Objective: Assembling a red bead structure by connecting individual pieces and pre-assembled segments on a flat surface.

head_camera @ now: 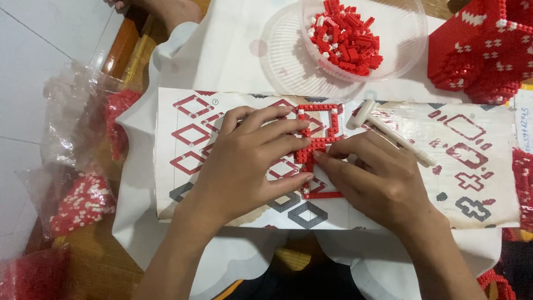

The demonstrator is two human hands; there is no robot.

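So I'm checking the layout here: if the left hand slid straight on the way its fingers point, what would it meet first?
Probably the red brick frame its fingers already touch; past that, the right hand, then the white tool.

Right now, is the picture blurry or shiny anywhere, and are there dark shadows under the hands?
Head view: mostly sharp, evenly lit; left hand and right hand cast only faint shadows on the instruction sheet; the clear bowl of red bricks shows soft glare; the plastic bags at left look slightly blurred.
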